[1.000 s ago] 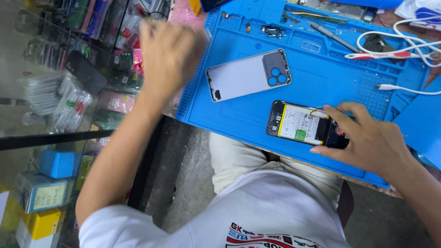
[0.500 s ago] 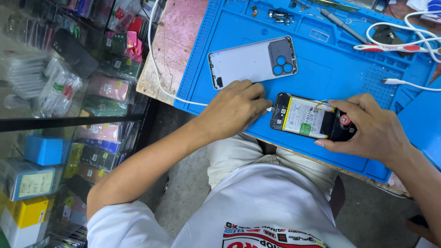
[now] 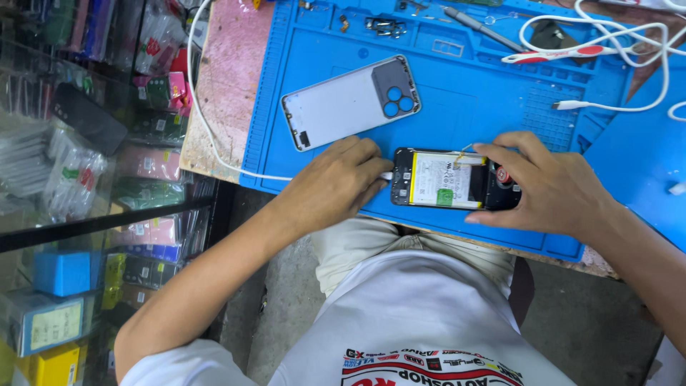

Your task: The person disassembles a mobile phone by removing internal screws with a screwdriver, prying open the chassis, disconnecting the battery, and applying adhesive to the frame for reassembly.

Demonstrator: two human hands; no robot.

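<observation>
On blue work mat [image 3: 321, 50], near front edge: opened phone [image 3: 444, 179], back off, battery & board showing, lying flat, long side parallel to mat's front edge.

- Left hand [image 3: 336, 184]: fingers curled shut around white cable plug [image 3: 386, 175], pressed at phone's left short end. Knuckles rest on mat; wrist hangs over front edge.
- Right hand [image 3: 554, 187]: fingers closed on phone's right end, thumb on near side, forefinger over top w/ tip near a thin yellowish strip at battery's upper corner.
- White cable [image 3: 204, 118]: runs from plug left along mat's front edge, then up across pink bench top [image 3: 225, 78] & out of view at top.
- Back cover [image 3: 350, 101]: inner side up, camera cut-outs at right, tilted, just beyond left hand, not touching phone.
- Open room: bare mat between cover & right hand; bare strip below phone to front edge is narrow.
- Far edge of mat: tweezers [image 3: 382, 26], grey screwdriver [image 3: 480, 27], red-and-white tool [image 3: 554, 53], second white cable [image 3: 607, 71] looping w/ plug end free on mat.
- Left of bench: glass display case [image 3: 78, 164] w/ packaged accessories, dark phone on top; concrete floor below.
</observation>
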